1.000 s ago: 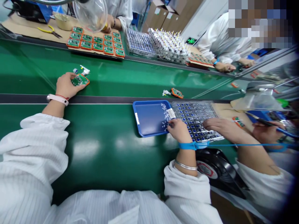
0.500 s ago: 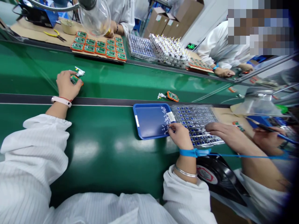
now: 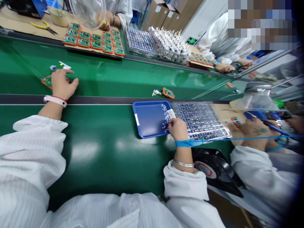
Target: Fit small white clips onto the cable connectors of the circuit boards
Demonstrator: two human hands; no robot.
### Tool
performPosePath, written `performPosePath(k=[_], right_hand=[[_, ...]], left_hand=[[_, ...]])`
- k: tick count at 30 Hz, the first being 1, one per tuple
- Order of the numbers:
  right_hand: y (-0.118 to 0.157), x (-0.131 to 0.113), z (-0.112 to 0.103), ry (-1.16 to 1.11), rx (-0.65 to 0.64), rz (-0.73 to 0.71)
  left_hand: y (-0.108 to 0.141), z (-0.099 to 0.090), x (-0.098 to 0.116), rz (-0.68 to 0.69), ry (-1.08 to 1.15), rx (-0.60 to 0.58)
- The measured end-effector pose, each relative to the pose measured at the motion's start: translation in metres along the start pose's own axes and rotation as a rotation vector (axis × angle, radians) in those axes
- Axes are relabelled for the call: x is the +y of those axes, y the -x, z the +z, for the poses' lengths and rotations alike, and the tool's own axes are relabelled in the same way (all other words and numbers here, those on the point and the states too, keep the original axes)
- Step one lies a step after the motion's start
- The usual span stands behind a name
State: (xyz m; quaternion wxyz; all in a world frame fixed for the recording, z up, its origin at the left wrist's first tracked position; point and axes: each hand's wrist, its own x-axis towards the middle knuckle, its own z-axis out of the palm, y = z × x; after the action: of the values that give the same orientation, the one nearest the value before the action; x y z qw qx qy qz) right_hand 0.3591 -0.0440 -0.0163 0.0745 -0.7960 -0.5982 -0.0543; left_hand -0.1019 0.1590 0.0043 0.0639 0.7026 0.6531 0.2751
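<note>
Blue plastic tray (image 3: pixel 136 119) is holding plenty of small white parts (image 3: pixel 165 117) along its right side, where the right hand's (image 3: pixel 178 129) fingers (image 3: pixel 171 125) are closing on something too small to tell, while the left hand's (image 3: pixel 62 84) open fingers (image 3: pixel 72 83) are lying across an orange-edged green circuit board (image 3: pixel 47 81) on the green conveyor belt (image 3: pixel 118 72).

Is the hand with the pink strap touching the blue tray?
Apart. The head view shows the left hand far to the left of the blue tray, with a stretch of green conveyor belt plainly between them.
</note>
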Motion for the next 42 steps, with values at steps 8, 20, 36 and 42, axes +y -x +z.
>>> performPosePath(k=[8, 20, 36, 42], right_hand=[[-0.004, -0.003, -0.011, -0.25, -0.075, 0.092], [-0.009, -0.042, -0.004, -0.675, -0.058, -0.181], [0.006, -0.042, -0.017, -0.539, -0.021, -0.366], [0.007, -0.037, -0.017, -0.603, 0.032, -0.339]], left_hand=[[-0.001, 0.004, -0.001, 0.032, -0.023, -0.029], [0.0, 0.005, 0.0, 0.035, -0.046, -0.044], [0.0, 0.002, 0.002, 0.041, -0.057, -0.09], [-0.001, 0.005, 0.001, 0.071, -0.164, -0.098]])
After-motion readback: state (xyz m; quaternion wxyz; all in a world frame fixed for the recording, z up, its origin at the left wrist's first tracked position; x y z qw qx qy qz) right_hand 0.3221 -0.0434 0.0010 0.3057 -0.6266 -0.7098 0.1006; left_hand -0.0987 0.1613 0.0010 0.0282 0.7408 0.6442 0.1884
